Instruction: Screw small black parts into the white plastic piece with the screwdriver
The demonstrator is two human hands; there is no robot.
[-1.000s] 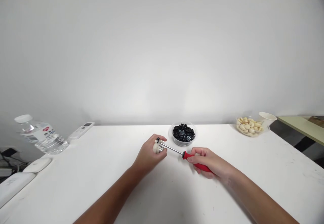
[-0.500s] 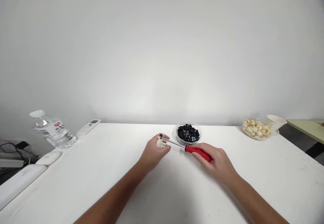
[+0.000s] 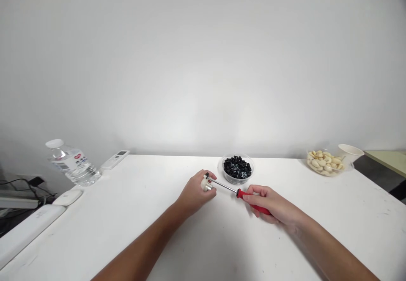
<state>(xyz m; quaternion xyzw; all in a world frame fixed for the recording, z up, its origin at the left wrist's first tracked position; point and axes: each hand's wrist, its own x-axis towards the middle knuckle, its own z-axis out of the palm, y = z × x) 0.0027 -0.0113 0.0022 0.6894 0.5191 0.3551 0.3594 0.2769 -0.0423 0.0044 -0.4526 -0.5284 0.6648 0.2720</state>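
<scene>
My left hand (image 3: 194, 193) is closed around a small whitish plastic part (image 3: 205, 183) with a dark piece at its top; my fingers cover much of it. In my right hand (image 3: 269, 202) is a screwdriver (image 3: 242, 194) with a red handle and a metal shaft. The shaft points left and its tip meets the dark piece on the part. Just behind the shaft stands a clear round bowl (image 3: 236, 181) full of small glossy black pieces (image 3: 237, 166).
At the left are a tilted water bottle (image 3: 74, 164), a white remote control (image 3: 116, 159), a white mouse (image 3: 68, 197) and a long white case (image 3: 31, 230). A clear bowl of pale nut-like pieces (image 3: 323, 162) and a paper cup (image 3: 349, 153) sit far right. A wall (image 3: 203, 82) rises behind the white table (image 3: 146, 188).
My right hand has turned on the screwdriver handle, its fingers now gripping differently. The plastic part looks slightly rotated. The whole view has shifted a little, moving everything rightward in the picture.
</scene>
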